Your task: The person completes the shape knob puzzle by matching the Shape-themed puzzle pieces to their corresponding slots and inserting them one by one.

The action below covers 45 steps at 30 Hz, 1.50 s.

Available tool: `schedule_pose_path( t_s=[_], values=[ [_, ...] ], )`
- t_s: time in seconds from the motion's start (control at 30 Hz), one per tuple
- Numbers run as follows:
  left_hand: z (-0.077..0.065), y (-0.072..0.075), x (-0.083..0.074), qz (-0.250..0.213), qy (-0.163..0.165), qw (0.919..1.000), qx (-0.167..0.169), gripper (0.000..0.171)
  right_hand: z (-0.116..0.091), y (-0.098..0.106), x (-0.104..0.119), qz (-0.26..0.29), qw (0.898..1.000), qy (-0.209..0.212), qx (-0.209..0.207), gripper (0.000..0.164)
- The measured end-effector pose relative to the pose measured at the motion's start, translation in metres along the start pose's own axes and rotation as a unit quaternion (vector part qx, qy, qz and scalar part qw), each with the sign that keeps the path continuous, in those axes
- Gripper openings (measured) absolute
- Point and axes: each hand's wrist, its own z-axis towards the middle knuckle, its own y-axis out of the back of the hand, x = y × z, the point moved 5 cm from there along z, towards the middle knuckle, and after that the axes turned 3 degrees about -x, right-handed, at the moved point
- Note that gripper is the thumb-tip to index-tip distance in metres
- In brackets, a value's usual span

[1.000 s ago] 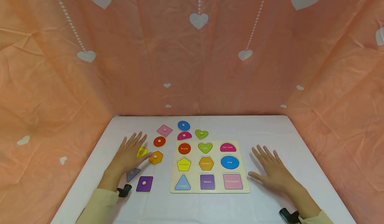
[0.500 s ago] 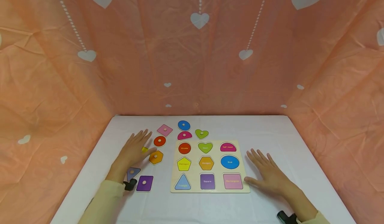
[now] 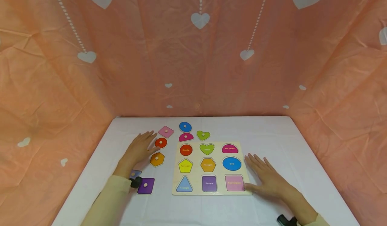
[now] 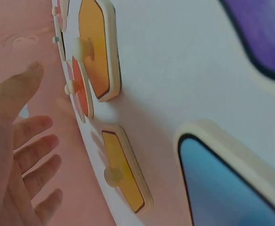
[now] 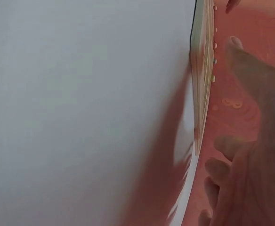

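My left hand hovers over the left-side puzzle pieces, fingers spread and holding nothing. Its thumb points toward the orange hexagon piece and red circle piece. A yellow knobbed piece, covered by the hand in the head view, shows in the left wrist view. Near the wrist lie a blue triangle piece and purple square piece. My right hand, also empty with fingers extended, is at the right side of the puzzle board; its thumb tip overlaps the board's edge beside the printed pink rectangle.
Behind the board lie a pink piece, a blue oval piece, a magenta half-round piece and a green heart piece. The white table is enclosed by a peach curtain with hearts.
The left hand has moved right over the pieces, covering the yellow one. The right hand has moved left and slightly nearer, up to the board's edge. The pieces have stayed put.
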Motion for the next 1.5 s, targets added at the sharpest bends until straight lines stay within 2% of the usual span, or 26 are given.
schedule_pose_path(
  t_s=[0.3, 0.6, 0.8, 1.03, 1.17, 1.5],
  values=[
    [0.014, -0.011, 0.005, -0.001, 0.003, 0.9999, 0.015, 0.066, 0.0, -0.008, 0.004, 0.01, 1.0, 0.004, 0.018, 0.109],
    [0.025, -0.022, 0.005, 0.002, 0.043, 0.9985, 0.034, 0.054, 0.003, -0.013, 0.005, 0.024, 0.996, -0.034, 0.081, 0.118],
    [0.029, -0.019, 0.001, 0.006, 0.042, 0.9989, 0.021, 0.043, 0.004, -0.013, 0.006, 0.014, 0.996, -0.034, 0.081, 0.12],
    [0.033, -0.018, 0.0, 0.018, 0.034, 0.9993, -0.003, 0.033, 0.005, -0.01, 0.01, 0.018, 0.997, -0.014, 0.077, 0.12],
    [0.033, -0.016, -0.002, 0.021, 0.027, 0.9993, -0.017, 0.026, 0.006, -0.011, 0.01, 0.025, 0.996, -0.021, 0.083, 0.123],
    [0.034, -0.016, -0.003, 0.016, 0.03, 0.9993, -0.015, 0.018, 0.006, -0.01, 0.012, 0.048, 0.993, -0.036, 0.098, 0.124]
  ],
)
